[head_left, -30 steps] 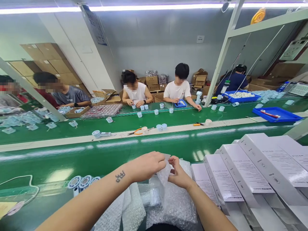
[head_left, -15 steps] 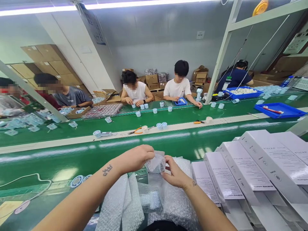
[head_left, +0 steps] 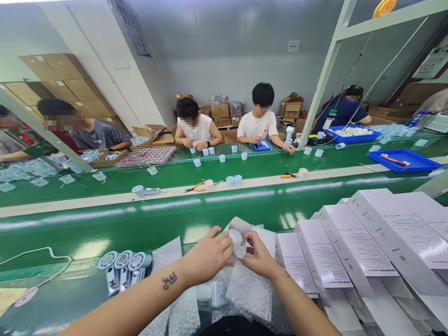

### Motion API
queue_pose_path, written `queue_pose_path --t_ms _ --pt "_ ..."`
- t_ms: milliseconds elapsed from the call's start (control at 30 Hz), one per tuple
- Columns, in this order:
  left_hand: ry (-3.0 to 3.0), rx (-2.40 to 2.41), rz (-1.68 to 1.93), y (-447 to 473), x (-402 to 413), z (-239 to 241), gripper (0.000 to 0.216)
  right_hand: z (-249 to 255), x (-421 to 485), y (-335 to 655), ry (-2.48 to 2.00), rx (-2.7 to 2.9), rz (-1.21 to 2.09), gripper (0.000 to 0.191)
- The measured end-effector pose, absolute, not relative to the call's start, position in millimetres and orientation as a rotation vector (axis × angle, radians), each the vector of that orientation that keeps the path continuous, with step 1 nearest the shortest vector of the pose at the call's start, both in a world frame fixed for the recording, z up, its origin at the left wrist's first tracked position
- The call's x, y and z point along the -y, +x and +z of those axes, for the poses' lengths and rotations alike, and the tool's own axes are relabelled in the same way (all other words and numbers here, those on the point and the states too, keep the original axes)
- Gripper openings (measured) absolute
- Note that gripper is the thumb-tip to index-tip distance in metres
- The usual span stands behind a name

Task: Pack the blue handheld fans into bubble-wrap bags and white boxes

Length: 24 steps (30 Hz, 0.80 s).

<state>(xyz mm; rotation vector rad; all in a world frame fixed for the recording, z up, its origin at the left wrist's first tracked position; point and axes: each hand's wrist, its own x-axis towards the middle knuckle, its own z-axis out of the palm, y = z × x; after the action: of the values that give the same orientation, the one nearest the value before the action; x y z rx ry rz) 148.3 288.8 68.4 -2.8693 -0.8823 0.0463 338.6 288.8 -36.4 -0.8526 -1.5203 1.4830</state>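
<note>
My left hand (head_left: 206, 258) and my right hand (head_left: 261, 256) meet in front of me, both pinching the top of a small bubble-wrap bag (head_left: 238, 239) with a white piece of card at its mouth. Something pale lies inside the bag, lower down, but I cannot make it out. More bubble-wrap bags (head_left: 250, 294) are heaped under my hands at the near edge. Three small handheld fans (head_left: 124, 269) with round blue-white heads lie side by side to the left of my left forearm.
Overlapping white flat boxes (head_left: 353, 254) fill the right side. A green conveyor belt (head_left: 147, 224) runs across, with fans, orange-handled cutters (head_left: 198, 187) and tape rolls on the divider. Several people sit working at the far side. Blue trays (head_left: 406, 161) stand at right; a white cable (head_left: 42, 254) at left.
My hands have dropped slightly and drawn closer together on the bag's top. The view tipped down, bringing the three fans at left fully into sight.
</note>
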Motion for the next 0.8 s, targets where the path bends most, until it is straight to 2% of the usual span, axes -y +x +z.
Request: queue_pose_path --t_ms 67,100,233,267,367,433,600,800 --pt "-2.81 0.862 0.094 148 -279 52 0.041 -39 -287 335 -0.844 1.514 1.492 0.039" --pt "-2.78 0.868 0.14 150 -275 44 0.04 -40 -286 332 -0.835 1.525 1.485 0.038" --pt "-2.754 0.971 0.279 159 -277 32 0.011 -38 -285 332 -0.854 1.629 1.382 0.041" --pt "-2.771 0.995 0.274 158 -280 36 0.01 -37 -285 335 -0.906 1.683 1.333 0.048" --pt "-2.783 1.134 0.143 146 -295 59 0.011 -36 -280 345 -1.203 1.92 1.177 0.084" --pt "-2.707 1.294 0.054 134 -306 76 0.012 -37 -273 350 -1.391 2.13 1.113 0.092" --pt "-2.562 1.46 -0.009 108 -322 90 0.015 -47 -252 353 -1.411 2.448 0.958 0.061" --pt "-2.41 1.676 -0.026 90 -344 57 0.02 -56 -230 359 -1.358 2.405 0.884 0.036"
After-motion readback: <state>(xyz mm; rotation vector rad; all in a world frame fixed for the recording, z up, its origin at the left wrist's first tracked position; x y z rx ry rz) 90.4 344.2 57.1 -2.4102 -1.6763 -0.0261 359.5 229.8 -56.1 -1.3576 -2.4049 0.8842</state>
